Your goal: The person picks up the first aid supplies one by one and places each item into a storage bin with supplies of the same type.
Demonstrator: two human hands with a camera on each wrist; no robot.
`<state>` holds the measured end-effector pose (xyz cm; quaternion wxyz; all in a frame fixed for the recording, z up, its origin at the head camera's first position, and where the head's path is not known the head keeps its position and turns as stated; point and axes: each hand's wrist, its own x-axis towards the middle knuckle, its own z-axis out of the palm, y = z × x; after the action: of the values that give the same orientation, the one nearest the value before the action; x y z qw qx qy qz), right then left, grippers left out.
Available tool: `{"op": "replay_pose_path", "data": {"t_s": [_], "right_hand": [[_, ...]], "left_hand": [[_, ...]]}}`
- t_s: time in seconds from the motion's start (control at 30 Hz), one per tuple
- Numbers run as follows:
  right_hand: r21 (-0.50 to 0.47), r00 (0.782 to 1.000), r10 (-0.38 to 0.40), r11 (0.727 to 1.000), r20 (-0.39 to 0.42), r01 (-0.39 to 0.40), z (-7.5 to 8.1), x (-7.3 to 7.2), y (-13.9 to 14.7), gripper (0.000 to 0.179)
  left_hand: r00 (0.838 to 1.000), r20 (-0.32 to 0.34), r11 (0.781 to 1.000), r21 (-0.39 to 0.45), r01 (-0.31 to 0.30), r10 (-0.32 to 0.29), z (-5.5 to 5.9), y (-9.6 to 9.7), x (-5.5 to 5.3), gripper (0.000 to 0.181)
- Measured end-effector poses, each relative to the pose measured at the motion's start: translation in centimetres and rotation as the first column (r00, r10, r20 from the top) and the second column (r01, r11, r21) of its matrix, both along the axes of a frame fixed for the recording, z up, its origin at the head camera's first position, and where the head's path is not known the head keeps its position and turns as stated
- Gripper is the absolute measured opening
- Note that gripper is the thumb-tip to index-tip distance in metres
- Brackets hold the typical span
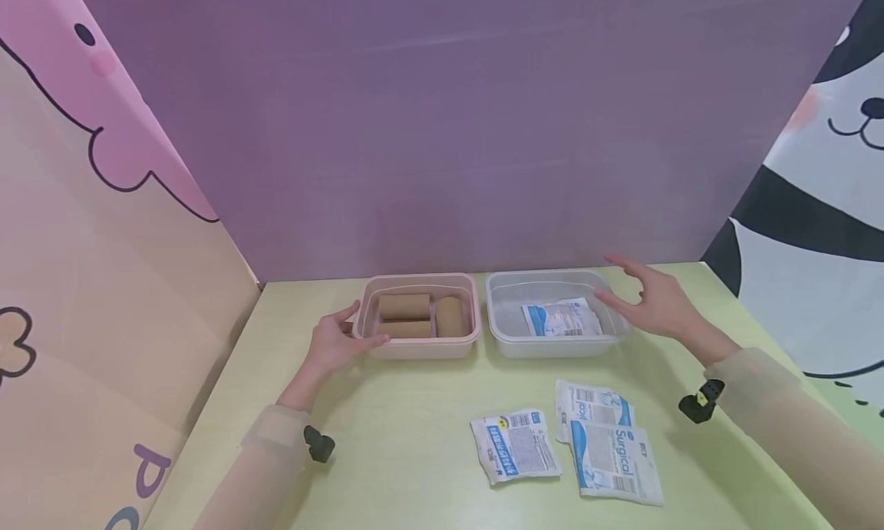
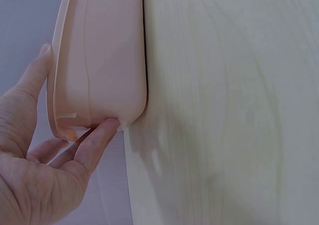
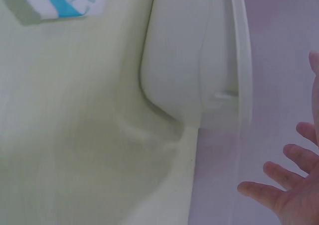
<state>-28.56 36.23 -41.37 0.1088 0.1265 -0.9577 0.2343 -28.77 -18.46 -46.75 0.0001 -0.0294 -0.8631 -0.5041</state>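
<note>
My left hand [image 1: 336, 344] grips the left end of a pink plastic box [image 1: 431, 349], its thumb over the rim and fingers bent against the end wall [image 2: 99, 105]. Tan-brown rolls [image 1: 404, 307] lie in that box, with one roll [image 1: 451, 317] turned crosswise at its right side. Just right of it stands a whitish plastic box [image 1: 552, 348] with a white-and-blue packet [image 1: 562, 317] inside. At this box's right end my right hand [image 1: 656, 300] is spread, its fingers apart and nothing held. The right wrist view shows the fingers [image 3: 284, 185] away from the box wall.
Nearer me on the pale yellow table [image 1: 394, 438] lie a white-and-blue packet [image 1: 516, 446] and, to its right, two overlapping packets, one marked "Surgical" [image 1: 616, 462]. A purple panel [image 1: 442, 131] rises behind the boxes. Printed panels [image 1: 103, 284] flank the table.
</note>
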Motion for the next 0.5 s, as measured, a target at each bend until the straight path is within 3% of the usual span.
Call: {"op": "replay_pose_path", "data": {"t_s": [0.17,0.5], "right_hand": [[-0.014,1.000,-0.012,1.000,0.008,0.012,-0.8,0.4,0.5,0.078],[-0.069,0.994,-0.025,0.997,0.104,0.032,-2.9,1.1,0.7,0.082]], "left_hand": [[1.000,-0.002,1.000,-0.002,-0.002,0.002,0.0,0.0,0.0,0.101],[1.000,0.010,1.000,0.011,-0.004,0.004,-0.1,-0.1,0.0,0.102]]}}
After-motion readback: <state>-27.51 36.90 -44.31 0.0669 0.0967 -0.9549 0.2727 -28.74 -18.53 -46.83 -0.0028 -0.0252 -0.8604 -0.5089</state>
